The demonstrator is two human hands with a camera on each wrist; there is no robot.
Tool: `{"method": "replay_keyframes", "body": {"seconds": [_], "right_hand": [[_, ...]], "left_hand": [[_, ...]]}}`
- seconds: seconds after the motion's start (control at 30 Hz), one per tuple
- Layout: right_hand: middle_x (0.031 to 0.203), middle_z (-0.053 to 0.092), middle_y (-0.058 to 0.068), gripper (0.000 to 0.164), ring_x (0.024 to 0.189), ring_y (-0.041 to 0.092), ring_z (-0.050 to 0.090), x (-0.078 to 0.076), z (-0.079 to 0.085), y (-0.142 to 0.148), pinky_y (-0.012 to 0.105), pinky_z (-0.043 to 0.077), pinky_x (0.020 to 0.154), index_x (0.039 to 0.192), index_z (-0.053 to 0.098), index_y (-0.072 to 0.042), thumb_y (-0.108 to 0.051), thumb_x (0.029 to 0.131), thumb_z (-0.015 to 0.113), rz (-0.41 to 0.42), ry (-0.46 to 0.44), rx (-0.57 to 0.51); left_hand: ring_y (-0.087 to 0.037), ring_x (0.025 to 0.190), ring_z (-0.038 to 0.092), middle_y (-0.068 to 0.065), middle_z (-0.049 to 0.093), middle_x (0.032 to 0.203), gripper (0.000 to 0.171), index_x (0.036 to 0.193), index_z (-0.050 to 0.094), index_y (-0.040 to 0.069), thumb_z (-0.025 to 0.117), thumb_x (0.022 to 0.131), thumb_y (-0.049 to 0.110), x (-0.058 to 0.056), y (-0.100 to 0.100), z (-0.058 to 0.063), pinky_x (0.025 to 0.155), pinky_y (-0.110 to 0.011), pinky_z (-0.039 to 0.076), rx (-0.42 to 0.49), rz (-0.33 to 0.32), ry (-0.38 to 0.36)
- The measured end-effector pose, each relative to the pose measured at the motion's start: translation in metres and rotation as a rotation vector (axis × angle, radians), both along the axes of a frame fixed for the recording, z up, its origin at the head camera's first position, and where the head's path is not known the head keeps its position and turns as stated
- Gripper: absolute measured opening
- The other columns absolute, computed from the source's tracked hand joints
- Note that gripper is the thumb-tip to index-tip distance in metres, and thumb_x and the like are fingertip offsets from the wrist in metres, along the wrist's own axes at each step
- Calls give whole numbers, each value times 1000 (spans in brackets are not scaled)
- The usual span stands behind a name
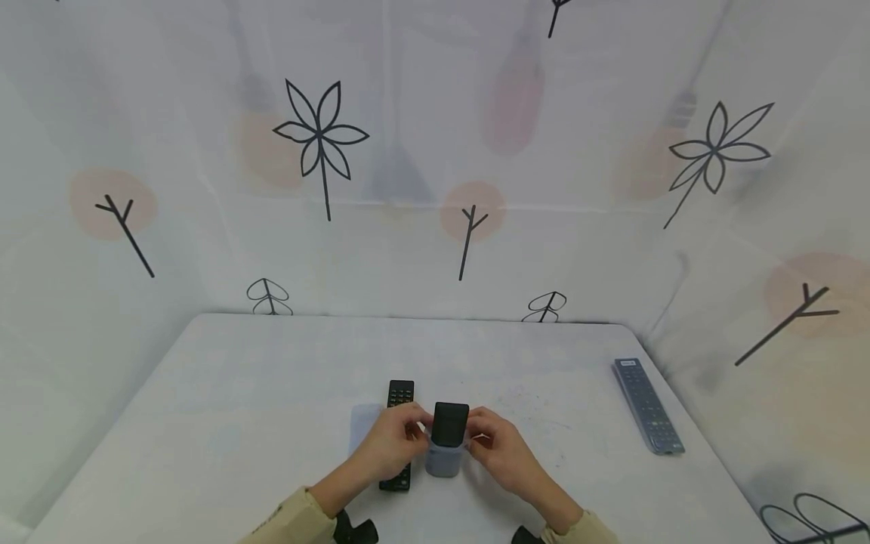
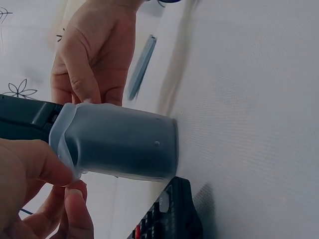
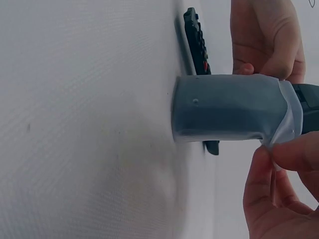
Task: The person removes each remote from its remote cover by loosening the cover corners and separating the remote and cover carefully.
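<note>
A dark remote control stands upright on the table, its lower part inside a translucent silicone sleeve. The sleeve's open rim is partly folded, as the left wrist view shows. My left hand pinches that rim on one side between thumb and finger. On the opposite side my right hand pinches the rim too, seen closely in the right wrist view. The remote's bare upper end sticks out of the sleeve between both hands.
Beneath my left hand lies a black remote with buttons, partly covered. A flat pale-blue translucent piece lies to its left. Near the table's right edge is a long remote with a bluish look. Patterned white cloth hangs behind the table.
</note>
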State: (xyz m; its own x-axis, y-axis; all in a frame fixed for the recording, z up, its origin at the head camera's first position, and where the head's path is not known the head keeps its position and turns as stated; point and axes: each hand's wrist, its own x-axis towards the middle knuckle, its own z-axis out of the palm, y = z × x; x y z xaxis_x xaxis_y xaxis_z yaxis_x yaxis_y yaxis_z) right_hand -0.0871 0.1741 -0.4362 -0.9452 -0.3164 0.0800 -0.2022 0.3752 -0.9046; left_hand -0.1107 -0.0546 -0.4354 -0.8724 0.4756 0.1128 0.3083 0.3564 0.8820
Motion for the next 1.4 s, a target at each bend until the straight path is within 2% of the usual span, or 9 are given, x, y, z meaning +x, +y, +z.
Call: {"method": "replay_keyframes", "body": {"seconds": [0.43,0.63,0.9,1.03,1.17,1.4], "right_hand": [[111,62,3,30,104,22,61,-3,-7,2,33,51,91,109,72,-6,14,89,61,38,14,28],[111,63,0,31,104,22,61,-6,-8,3,35,51,90,113,71,-7,12,90,62,49,16,79],[106,64,0,30,96,17,60,-4,-12,1,32,51,84,110,71,-5,12,86,66,64,44,114],[106,65,0,33,95,19,60,-4,-14,1,32,51,85,113,70,-5,13,86,65,73,33,116],[109,66,2,36,92,22,61,-6,-14,1,32,50,82,116,68,-5,14,86,64,79,12,133],[110,69,7,37,88,15,60,-8,-18,3,31,50,79,113,68,-3,18,83,62,90,20,140]], "left_hand": [[-9,77,55,4,64,90,29,102,74,6,64,80,-10,0,-1,-1,68,-24,48,-23,-17,10],[-9,76,55,3,63,90,29,102,74,6,64,80,-9,0,1,-3,67,-24,49,-55,-10,22],[-6,74,55,1,64,89,28,99,73,4,63,77,-10,3,1,-10,66,-23,49,-59,-15,57],[-5,73,54,-1,64,88,27,98,73,3,63,77,-10,4,3,-10,65,-23,49,-56,-10,63],[-5,71,53,-2,64,87,26,97,73,2,63,76,-10,5,4,-12,64,-22,48,-59,0,71],[-4,69,52,0,63,83,27,94,73,3,63,74,-11,4,5,-18,62,-22,47,-54,10,104]]}}
